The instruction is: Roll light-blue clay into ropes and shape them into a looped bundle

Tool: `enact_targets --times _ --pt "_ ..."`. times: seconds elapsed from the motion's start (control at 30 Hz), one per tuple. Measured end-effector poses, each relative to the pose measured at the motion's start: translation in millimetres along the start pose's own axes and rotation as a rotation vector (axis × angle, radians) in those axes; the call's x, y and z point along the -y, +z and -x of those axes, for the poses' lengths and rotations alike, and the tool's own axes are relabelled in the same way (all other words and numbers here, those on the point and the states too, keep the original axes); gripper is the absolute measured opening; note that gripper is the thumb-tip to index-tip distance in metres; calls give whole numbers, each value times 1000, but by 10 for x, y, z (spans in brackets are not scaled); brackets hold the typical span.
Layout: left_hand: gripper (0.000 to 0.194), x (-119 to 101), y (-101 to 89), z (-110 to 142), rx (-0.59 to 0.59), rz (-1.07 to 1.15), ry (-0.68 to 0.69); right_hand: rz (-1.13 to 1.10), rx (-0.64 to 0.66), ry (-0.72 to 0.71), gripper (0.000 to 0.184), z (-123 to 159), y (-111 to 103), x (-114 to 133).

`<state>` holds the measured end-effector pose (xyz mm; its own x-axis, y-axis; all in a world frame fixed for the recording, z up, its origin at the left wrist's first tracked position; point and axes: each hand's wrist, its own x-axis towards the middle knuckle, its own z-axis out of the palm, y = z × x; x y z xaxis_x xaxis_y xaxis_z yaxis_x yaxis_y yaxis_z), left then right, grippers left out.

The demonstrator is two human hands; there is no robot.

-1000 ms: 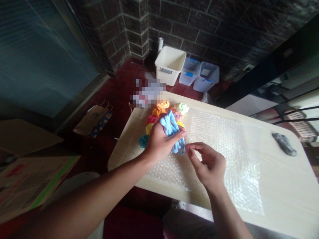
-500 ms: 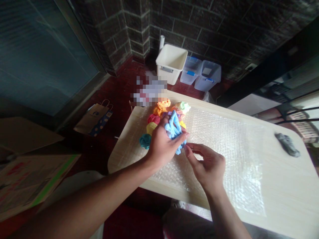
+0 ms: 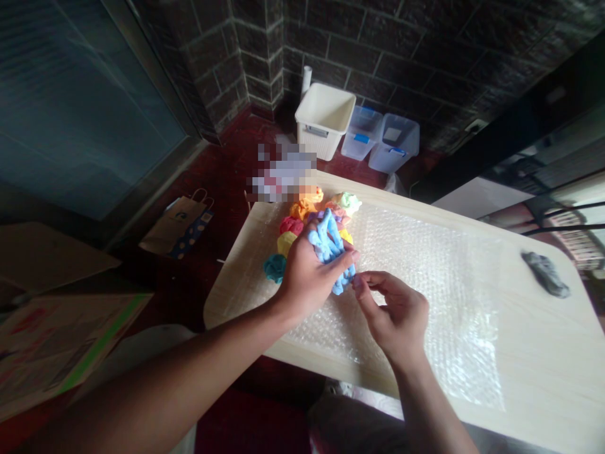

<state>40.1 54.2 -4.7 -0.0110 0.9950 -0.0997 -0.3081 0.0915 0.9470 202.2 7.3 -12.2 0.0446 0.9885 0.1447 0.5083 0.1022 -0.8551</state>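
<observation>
My left hand (image 3: 305,274) is closed around a crumpled light blue piece of soft material (image 3: 329,246), held just above a sheet of bubble wrap (image 3: 416,284) on a pale wooden table (image 3: 543,353). My right hand (image 3: 394,309) sits right beside it, thumb and forefinger pinched at the blue piece's lower end. Behind the blue piece lies a pile of several crumpled lumps (image 3: 302,217) in orange, red, yellow, teal and pale green.
A dark grey lump (image 3: 546,274) lies near the table's far right edge. On the floor beyond stand a white bin (image 3: 324,120) and two clear plastic boxes (image 3: 382,135). A paper bag (image 3: 182,227) and cardboard (image 3: 57,340) lie at the left.
My left hand has scrunched the blue piece tighter and lifted it slightly. My right hand's fingers have closed in to pinch its lower end.
</observation>
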Motion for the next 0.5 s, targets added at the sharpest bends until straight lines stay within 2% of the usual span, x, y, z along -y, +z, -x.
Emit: enact_targets --times 0.5 --pt "23 -15 5 -13 4 8 -3 -131 8 41 12 13 17 -37"
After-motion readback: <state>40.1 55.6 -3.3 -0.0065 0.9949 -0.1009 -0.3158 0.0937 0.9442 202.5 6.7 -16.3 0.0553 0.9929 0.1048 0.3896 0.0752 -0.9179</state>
